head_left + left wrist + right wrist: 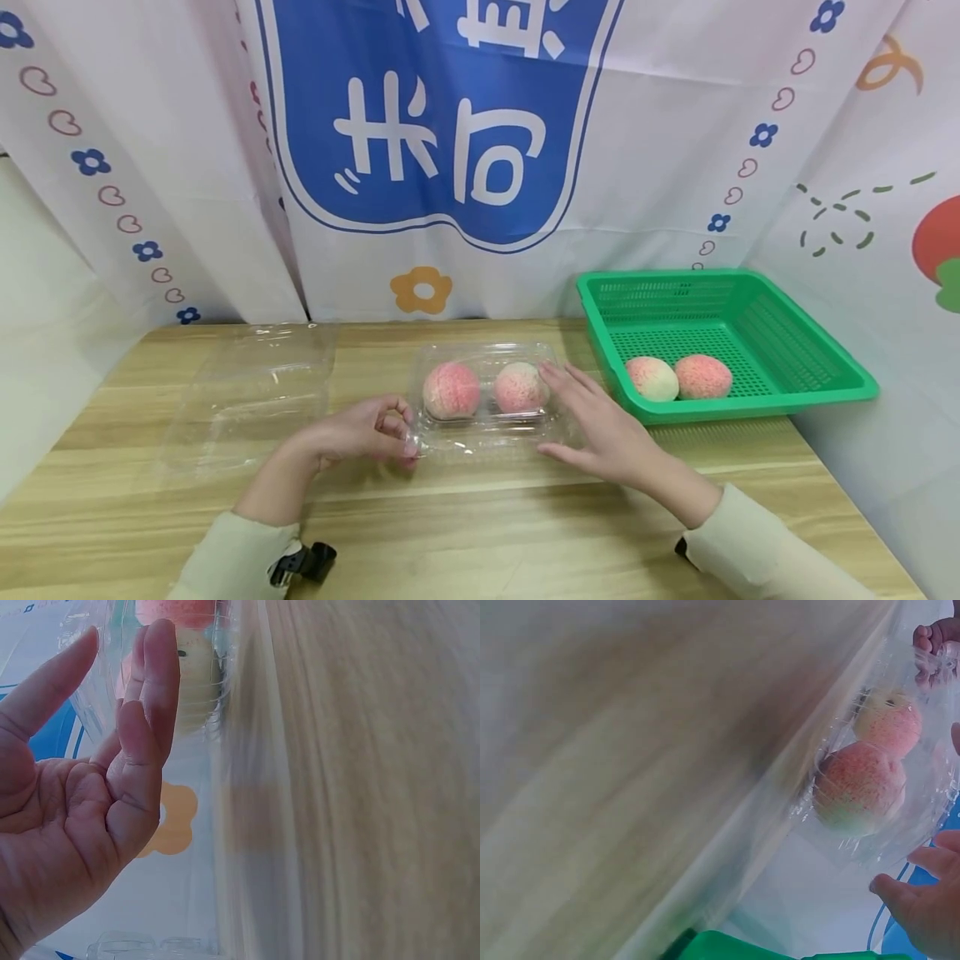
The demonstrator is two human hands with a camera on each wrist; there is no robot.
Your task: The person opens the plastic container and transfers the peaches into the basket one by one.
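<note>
A clear plastic clamshell box [480,439] sits mid-table with two pink-and-cream peaches [452,390] inside. My left hand [371,433] is at its front left corner, fingers curled and thumb at the plastic edge, gripping it there. The left wrist view shows that hand [97,772] with thumb above and fingers lower, the plastic passing by the fingertips. On the box's other side my right hand [603,433] has its fingers extended along the right edge, thumb spread toward the front. The right wrist view shows the peaches [861,787] through the plastic, beside the right hand [930,900].
A green basket [757,408] at the back right holds two more peaches [702,377]. To the left lies another clear plastic container [255,400], lid spread. Behind the wooden table [480,533] hangs a printed cloth [352,275].
</note>
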